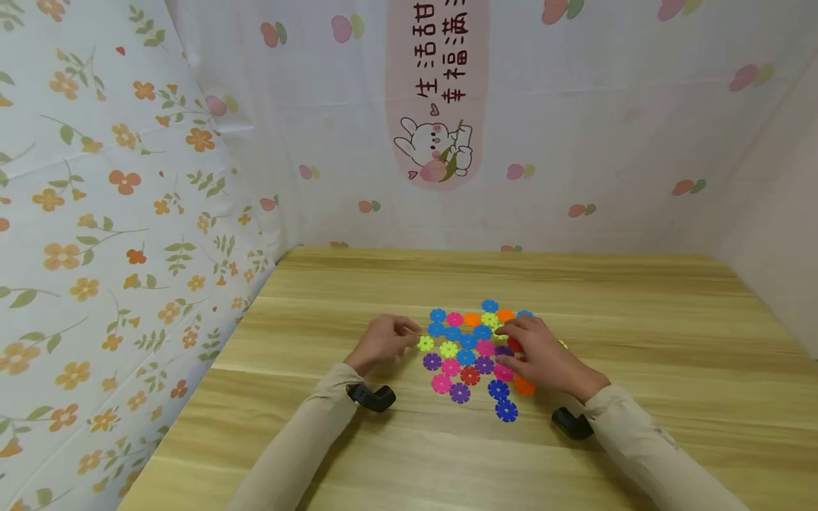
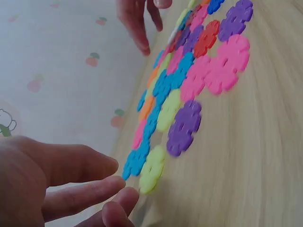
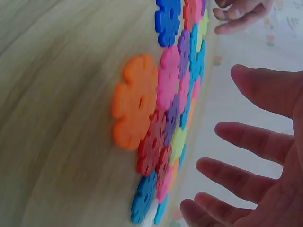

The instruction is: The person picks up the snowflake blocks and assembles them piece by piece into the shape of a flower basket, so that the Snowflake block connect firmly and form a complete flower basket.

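Observation:
Many flat, flower-shaped plastic discs lie in a patch on the wooden table. My left hand (image 1: 383, 342) is at the patch's left edge, fingers loosely bent and holding nothing. Its fingertips come close to a yellow-green disc (image 2: 152, 169), with a purple disc (image 2: 184, 127) a little further off. Over the right side of the patch hovers my right hand (image 1: 543, 355), fingers spread and nothing in its grasp. It hides some discs in the head view. Beneath it, the right wrist view shows an orange disc (image 3: 137, 101) beside red, pink and purple ones.
Two dark blue discs, the nearer one (image 1: 507, 410) toward me, stick out from the patch's front. Black straps with small devices (image 1: 373, 398) sit at both wrists. A printed white cloth (image 1: 319, 142) hangs behind the wooden table (image 1: 447, 461), and a flowered cloth (image 1: 128, 248) borders its left side.

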Motion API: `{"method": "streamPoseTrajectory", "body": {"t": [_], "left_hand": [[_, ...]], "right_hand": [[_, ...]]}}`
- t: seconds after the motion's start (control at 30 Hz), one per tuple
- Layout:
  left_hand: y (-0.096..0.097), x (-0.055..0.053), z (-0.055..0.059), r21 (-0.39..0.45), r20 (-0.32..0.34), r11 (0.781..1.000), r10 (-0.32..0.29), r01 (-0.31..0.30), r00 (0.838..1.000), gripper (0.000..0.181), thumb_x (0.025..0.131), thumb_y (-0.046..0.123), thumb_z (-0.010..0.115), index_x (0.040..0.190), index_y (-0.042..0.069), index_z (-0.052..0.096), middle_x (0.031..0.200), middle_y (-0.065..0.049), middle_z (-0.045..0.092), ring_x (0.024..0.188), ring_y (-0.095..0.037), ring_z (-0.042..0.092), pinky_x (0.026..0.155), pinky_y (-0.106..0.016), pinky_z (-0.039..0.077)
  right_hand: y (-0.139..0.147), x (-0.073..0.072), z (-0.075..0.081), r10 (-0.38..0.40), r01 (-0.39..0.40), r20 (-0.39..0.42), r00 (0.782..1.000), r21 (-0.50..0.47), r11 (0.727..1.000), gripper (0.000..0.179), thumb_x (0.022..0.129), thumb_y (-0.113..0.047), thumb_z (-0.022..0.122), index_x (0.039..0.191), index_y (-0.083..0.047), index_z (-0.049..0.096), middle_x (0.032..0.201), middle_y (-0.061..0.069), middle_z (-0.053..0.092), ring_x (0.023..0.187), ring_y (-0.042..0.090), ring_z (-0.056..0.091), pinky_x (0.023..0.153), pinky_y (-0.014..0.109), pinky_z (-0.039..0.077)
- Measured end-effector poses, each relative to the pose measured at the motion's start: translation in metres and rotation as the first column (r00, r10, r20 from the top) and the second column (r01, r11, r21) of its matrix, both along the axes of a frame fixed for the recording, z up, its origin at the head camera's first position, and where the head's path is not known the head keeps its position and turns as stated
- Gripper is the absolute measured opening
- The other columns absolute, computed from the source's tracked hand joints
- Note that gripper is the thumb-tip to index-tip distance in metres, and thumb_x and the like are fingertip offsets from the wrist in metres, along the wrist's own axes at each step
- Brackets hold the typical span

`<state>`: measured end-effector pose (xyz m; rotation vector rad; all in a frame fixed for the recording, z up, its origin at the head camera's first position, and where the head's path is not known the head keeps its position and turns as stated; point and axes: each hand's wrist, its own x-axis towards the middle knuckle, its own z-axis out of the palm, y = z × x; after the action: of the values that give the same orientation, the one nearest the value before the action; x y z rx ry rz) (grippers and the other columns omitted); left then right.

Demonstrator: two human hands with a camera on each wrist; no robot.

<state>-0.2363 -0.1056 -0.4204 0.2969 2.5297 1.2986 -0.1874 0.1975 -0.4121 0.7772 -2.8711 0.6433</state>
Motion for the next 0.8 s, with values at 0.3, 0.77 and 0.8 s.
{"method": "streamPoseTrajectory", "body": {"t": [0.3,0.77,0.8], "left_hand": [[0.012,-0.005,-0.005,0.008,-0.003,0.998,0.056,-0.056,0.998,0.023,0.08,0.008,0.081,0.102,0.006,0.078,0.086,-0.009,0.074,0.06,-0.011,0.057,0.054,-0.021,0.047],[0.016,-0.005,-0.002,-0.108,-0.073,0.994,0.012,-0.02,0.997,0.027,0.072,0.002,0.087,0.094,0.006,0.073,0.088,-0.008,0.07,0.079,-0.014,0.061,0.061,-0.02,0.048],[0.015,-0.005,-0.002,-0.106,-0.072,0.994,0.01,-0.018,0.997,0.027,0.072,0.002,0.087,0.094,0.006,0.072,0.089,-0.008,0.07,0.08,-0.014,0.061,0.062,-0.02,0.048]], "right_hand": [[-0.013,-0.003,0.002,0.04,-0.04,0.015,0.999,-0.001,0.999,0.039,0.087,-0.019,0.078,0.119,0.0,0.068,0.118,0.016,0.066,0.118,0.039,0.053,0.102,0.061,0.046],[-0.024,-0.013,-0.003,0.108,-0.109,0.036,0.993,0.01,0.994,0.029,0.09,-0.02,0.074,0.113,-0.003,0.071,0.114,0.012,0.07,0.113,0.033,0.058,0.108,0.061,0.04],[-0.025,-0.014,-0.003,0.11,-0.11,0.044,0.993,0.01,0.994,0.028,0.091,-0.02,0.074,0.113,-0.004,0.071,0.114,0.012,0.069,0.115,0.034,0.057,0.107,0.059,0.041]]}}
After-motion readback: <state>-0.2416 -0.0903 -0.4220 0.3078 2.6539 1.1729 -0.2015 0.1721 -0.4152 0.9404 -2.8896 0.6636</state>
